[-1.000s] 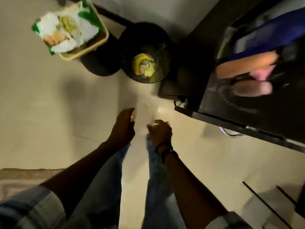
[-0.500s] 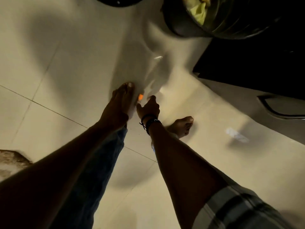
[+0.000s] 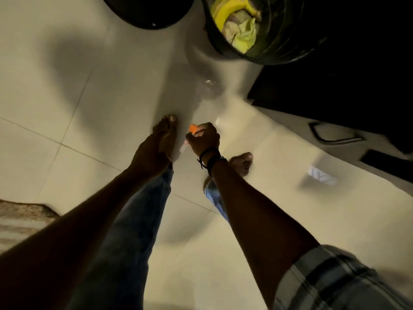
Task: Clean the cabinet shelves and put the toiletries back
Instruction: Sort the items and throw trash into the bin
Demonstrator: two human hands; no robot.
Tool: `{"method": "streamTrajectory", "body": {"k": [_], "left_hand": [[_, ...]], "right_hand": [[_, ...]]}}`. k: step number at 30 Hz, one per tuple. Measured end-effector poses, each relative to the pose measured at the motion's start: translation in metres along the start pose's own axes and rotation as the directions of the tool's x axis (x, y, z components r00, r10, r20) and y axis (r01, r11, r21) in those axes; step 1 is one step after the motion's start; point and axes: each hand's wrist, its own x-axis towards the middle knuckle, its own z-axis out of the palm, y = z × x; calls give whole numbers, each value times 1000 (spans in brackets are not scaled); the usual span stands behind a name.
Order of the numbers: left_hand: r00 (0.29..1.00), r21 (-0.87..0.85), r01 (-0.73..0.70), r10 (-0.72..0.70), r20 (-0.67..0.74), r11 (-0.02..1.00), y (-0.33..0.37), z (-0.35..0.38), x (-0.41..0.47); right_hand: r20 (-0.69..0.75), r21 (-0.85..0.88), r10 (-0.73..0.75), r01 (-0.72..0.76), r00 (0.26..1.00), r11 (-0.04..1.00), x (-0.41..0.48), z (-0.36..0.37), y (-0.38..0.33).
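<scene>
Looking straight down at the tiled floor [image 3: 67, 86], I see both hands low and close together, with a narrow gap between them. The right hand [image 3: 204, 139] is curled round a small orange-tipped item [image 3: 193, 128]. The orange end pokes out past the knuckles and a pale bit shows below the hand; it is too blurred to name closer. The left hand [image 3: 159, 142] has its fingers straight, pointing at the floor, just beside the item. I cannot tell if it touches. Dark wristbands [image 3: 211, 158] sit on the right wrist. A bare foot [image 3: 242, 163] is on the floor just past the right wrist. A black bin [image 3: 279, 41] is at the top, with a banana peel [image 3: 225, 12] and crumpled waste inside. A dark cabinet [image 3: 335, 86] stands at right beside the bin, with a metal handle [image 3: 339, 140] on the pale front below it. A mat [image 3: 22, 218] lies at lower left. A plaid sleeve [image 3: 335, 276] covers the right arm.
</scene>
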Motion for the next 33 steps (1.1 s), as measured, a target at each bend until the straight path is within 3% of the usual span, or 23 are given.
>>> {"method": "streamTrajectory", "body": {"k": [6,8,12,15,20,25,33], "left_hand": [[998,-72,-67,67,-14,995,80,-54,-93],[986,-78,-165,164,-17,983,121,-79,-134],[863,53,-503,504,-33,863,209,-129,-212],[783,73,-621,622,11,780,253,-153,-252],[778,59,-628,625,68,776,294,-159,-273],[678,98,-734,716,166,672,344,-135,-284],[712,162,-702,684,160,694,387,-80,-300]], "right_hand": [[-163,107,-169,188,972,976,-142,-109,-70],[-215,181,-211,251,954,951,-202,-149,-93],[-178,314,-364,404,914,859,-311,-223,-132],[-144,335,-436,458,888,823,-358,-276,-148],[-240,417,-422,486,874,768,-391,-331,-143],[-389,471,-342,503,856,725,-403,-361,-113],[-431,546,-270,487,861,682,-407,-406,-67]]}}
